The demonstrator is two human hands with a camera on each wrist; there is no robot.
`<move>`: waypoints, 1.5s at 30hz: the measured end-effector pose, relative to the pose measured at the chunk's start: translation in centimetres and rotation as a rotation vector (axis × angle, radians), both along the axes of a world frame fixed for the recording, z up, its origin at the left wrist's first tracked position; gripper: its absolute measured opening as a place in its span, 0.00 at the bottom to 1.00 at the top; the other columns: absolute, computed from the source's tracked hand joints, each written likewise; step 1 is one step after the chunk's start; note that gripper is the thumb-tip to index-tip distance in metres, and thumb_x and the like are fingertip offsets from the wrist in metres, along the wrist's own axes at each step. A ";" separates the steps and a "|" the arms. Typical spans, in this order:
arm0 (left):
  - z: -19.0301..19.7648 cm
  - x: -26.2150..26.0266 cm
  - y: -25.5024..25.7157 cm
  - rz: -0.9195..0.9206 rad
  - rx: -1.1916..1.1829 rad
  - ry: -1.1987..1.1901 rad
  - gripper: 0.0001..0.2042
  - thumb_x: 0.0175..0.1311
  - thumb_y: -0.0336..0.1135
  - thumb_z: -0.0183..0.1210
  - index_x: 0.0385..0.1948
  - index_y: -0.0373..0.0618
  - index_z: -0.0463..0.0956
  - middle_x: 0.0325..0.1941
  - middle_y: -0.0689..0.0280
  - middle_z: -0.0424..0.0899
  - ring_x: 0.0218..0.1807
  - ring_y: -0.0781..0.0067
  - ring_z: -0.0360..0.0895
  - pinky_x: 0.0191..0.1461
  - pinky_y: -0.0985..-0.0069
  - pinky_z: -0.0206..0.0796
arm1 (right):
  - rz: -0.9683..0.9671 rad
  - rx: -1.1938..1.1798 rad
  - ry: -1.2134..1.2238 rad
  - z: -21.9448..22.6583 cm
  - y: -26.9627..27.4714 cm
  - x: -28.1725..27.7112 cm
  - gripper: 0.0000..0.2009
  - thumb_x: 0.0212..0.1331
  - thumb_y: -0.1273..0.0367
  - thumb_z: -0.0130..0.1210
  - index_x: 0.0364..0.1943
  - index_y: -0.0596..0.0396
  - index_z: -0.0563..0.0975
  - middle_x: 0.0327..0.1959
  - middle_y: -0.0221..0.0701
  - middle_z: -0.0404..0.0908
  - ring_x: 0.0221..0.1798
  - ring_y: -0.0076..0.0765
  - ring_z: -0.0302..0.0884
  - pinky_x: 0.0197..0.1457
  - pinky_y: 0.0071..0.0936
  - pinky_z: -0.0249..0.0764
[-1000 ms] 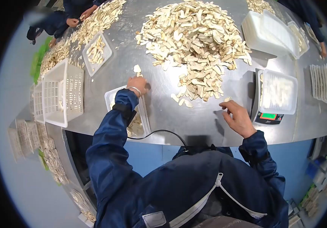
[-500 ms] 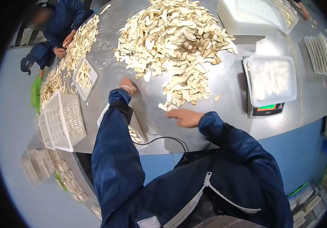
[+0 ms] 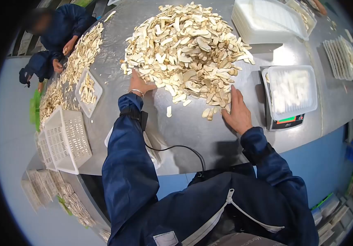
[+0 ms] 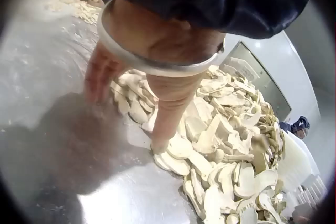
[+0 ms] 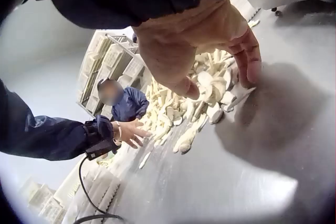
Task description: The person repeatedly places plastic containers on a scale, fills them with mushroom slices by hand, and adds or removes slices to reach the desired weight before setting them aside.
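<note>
A large heap of pale, brown-edged mushroom slices (image 3: pixel 184 49) lies on the steel table. My left hand (image 3: pixel 140 85), with a bangle at the wrist, is at the heap's near left edge. In the left wrist view its thumb (image 4: pixel 167 124) touches slices while the other fingers stand spread along the heap's side. My right hand (image 3: pixel 239 115) is at the near right edge, its fingers extended and the thumb apart. Loose slices (image 5: pixel 185 140) lie below that hand in the right wrist view. The two hands flank the narrow front of the heap.
A lidded tray of slices (image 3: pixel 293 92) sits on a scale (image 3: pixel 285 124) to the right. Stacked clear trays (image 3: pixel 262 24) stand behind it. At left are a white basket (image 3: pixel 72 137) and a small tray (image 3: pixel 96 102). A black cable (image 3: pixel 180 146) crosses the front edge. Other people work at far left.
My left hand has moved from above the front-left tray forward to the heap. The right hand swept left along the heap's front, then went back to its right side.
</note>
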State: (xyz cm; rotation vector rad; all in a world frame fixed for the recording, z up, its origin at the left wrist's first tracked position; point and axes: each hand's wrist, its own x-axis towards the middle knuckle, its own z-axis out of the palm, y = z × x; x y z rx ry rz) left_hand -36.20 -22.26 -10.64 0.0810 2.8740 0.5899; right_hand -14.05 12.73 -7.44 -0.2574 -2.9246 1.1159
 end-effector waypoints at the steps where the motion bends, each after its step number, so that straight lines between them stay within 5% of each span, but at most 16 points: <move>1: 0.9 -0.1 0.8 -0.031 0.040 0.039 0.62 0.27 0.41 0.77 0.66 0.30 0.39 0.59 0.40 0.67 0.61 0.46 0.67 0.62 0.68 0.63 | -0.010 -0.007 -0.022 -0.2 -0.2 -0.5 0.42 0.48 0.67 0.58 0.68 0.58 0.48 0.62 0.61 0.57 0.60 0.65 0.63 0.60 0.45 0.67; 5: 0.3 0.3 4.4 -0.153 0.458 0.082 0.64 0.32 0.42 0.78 0.68 0.31 0.34 0.67 0.42 0.59 0.65 0.55 0.64 0.66 0.71 0.58 | -0.046 -0.155 0.114 -1.3 -1.4 -5.1 0.43 0.48 0.66 0.58 0.68 0.61 0.48 0.62 0.57 0.58 0.62 0.61 0.62 0.61 0.41 0.66; 6: -2.3 -0.4 4.1 -0.220 0.531 0.158 0.63 0.35 0.40 0.77 0.69 0.34 0.33 0.68 0.44 0.58 0.65 0.57 0.64 0.66 0.71 0.58 | -0.072 -0.236 0.082 -1.0 -1.8 -6.3 0.43 0.47 0.66 0.59 0.68 0.63 0.48 0.61 0.56 0.59 0.63 0.59 0.61 0.62 0.40 0.65; 9: -0.1 2.0 7.5 -0.169 0.585 0.168 0.61 0.36 0.39 0.77 0.69 0.35 0.36 0.68 0.46 0.57 0.65 0.59 0.63 0.66 0.72 0.57 | -0.093 -0.343 0.116 -2.2 -2.9 -9.0 0.44 0.47 0.66 0.60 0.68 0.63 0.48 0.62 0.54 0.58 0.64 0.58 0.59 0.65 0.40 0.61; 11: 0.8 3.8 9.6 -0.127 0.965 -0.052 0.56 0.37 0.32 0.76 0.69 0.38 0.42 0.67 0.51 0.59 0.65 0.60 0.62 0.68 0.70 0.56 | -0.077 -0.428 0.158 -3.1 -3.8 -9.8 0.44 0.45 0.67 0.59 0.68 0.59 0.49 0.63 0.52 0.58 0.67 0.56 0.55 0.70 0.39 0.54; 13: 0.5 4.6 10.6 -0.238 0.760 0.132 0.54 0.37 0.28 0.75 0.68 0.41 0.45 0.64 0.54 0.64 0.62 0.64 0.66 0.65 0.72 0.59 | -0.012 -0.483 0.191 -3.0 -4.3 -10.3 0.44 0.45 0.68 0.59 0.69 0.56 0.49 0.64 0.52 0.57 0.68 0.55 0.52 0.71 0.38 0.52; 14: 0.4 5.0 10.9 -0.148 1.006 -0.097 0.52 0.38 0.27 0.74 0.68 0.43 0.47 0.64 0.54 0.64 0.62 0.66 0.66 0.63 0.73 0.61 | -0.030 -0.511 0.166 -3.0 -4.4 -10.2 0.42 0.43 0.70 0.57 0.68 0.55 0.52 0.64 0.52 0.57 0.70 0.54 0.51 0.72 0.38 0.51; 21: 3.6 6.1 11.3 -0.116 1.043 -0.270 0.48 0.41 0.27 0.72 0.67 0.45 0.50 0.61 0.55 0.66 0.62 0.66 0.66 0.62 0.73 0.62 | 0.052 -0.603 0.140 -3.1 -4.6 -10.3 0.37 0.43 0.70 0.56 0.65 0.57 0.60 0.62 0.51 0.60 0.67 0.53 0.55 0.71 0.38 0.51; 22: 2.2 5.9 10.7 -0.228 0.870 -0.183 0.47 0.43 0.21 0.71 0.67 0.44 0.50 0.64 0.58 0.63 0.62 0.69 0.65 0.64 0.73 0.62 | 0.015 -0.624 0.143 -3.5 -5.0 -10.1 0.37 0.43 0.70 0.56 0.64 0.59 0.60 0.61 0.51 0.62 0.66 0.54 0.56 0.71 0.38 0.52; 29: -0.2 6.1 10.0 -0.283 0.881 -0.244 0.45 0.45 0.20 0.69 0.68 0.41 0.50 0.62 0.61 0.67 0.61 0.71 0.67 0.63 0.75 0.63 | 0.027 -0.607 0.086 -4.2 -6.2 -9.5 0.36 0.44 0.71 0.56 0.64 0.62 0.60 0.59 0.52 0.62 0.65 0.53 0.57 0.69 0.35 0.54; 30: 2.5 7.1 10.5 -0.071 1.110 -0.527 0.45 0.42 0.23 0.71 0.66 0.37 0.54 0.59 0.60 0.70 0.58 0.72 0.70 0.61 0.75 0.63 | -0.001 -0.677 0.069 -4.1 -6.3 -9.3 0.35 0.45 0.72 0.56 0.64 0.62 0.61 0.60 0.50 0.63 0.65 0.52 0.58 0.69 0.34 0.55; 38: 7.4 11.6 10.8 -0.086 1.080 -0.271 0.43 0.46 0.19 0.67 0.67 0.41 0.52 0.57 0.62 0.73 0.53 0.72 0.74 0.51 0.74 0.74 | 0.088 -0.751 0.225 1.2 -6.4 -6.1 0.35 0.43 0.76 0.53 0.63 0.59 0.62 0.61 0.43 0.63 0.67 0.46 0.58 0.69 0.32 0.54; 45: 13.8 15.0 18.8 -0.145 1.201 -0.175 0.42 0.46 0.21 0.66 0.66 0.41 0.53 0.58 0.61 0.72 0.56 0.71 0.72 0.57 0.75 0.68 | 0.121 -0.744 0.320 7.4 0.7 -3.2 0.36 0.42 0.77 0.52 0.64 0.59 0.61 0.61 0.43 0.62 0.66 0.45 0.59 0.69 0.31 0.55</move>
